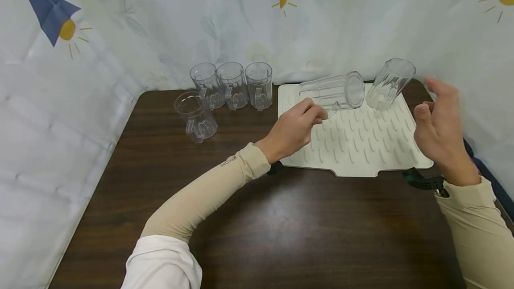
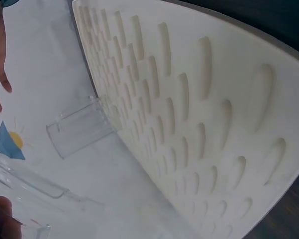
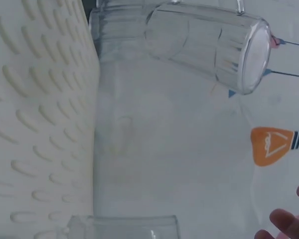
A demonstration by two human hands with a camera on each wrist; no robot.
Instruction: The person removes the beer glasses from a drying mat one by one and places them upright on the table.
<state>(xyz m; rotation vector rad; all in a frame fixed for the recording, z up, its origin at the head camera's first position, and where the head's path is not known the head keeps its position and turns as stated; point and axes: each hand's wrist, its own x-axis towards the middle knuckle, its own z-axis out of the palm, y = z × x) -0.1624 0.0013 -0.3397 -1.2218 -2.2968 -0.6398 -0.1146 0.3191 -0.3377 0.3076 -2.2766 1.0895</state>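
My left hand (image 1: 295, 124) pinches the handle of a clear mug (image 1: 327, 92) and holds it on its side above the white ridged mat (image 1: 353, 162). One round end of this mug faces right. In the left wrist view, fingertips (image 2: 2, 214) show at the lower left beside the held mug (image 2: 35, 184). A second clear mug (image 1: 387, 86) stands upright on the mat's far right part. To the right of it, my right hand (image 1: 441, 128) is raised, thumb and fingers apart and holding nothing. The right wrist view catches its fingertips (image 3: 286, 221) at the lower right corner.
Three clear mugs (image 1: 230, 86) stand in a row at the back of the dark wooden table (image 1: 281, 235), left of the mat. Another clear mug (image 1: 196, 117) stands in front of their left end. Patterned white cloth (image 1: 180, 26) rises behind the table and hangs at its sides.
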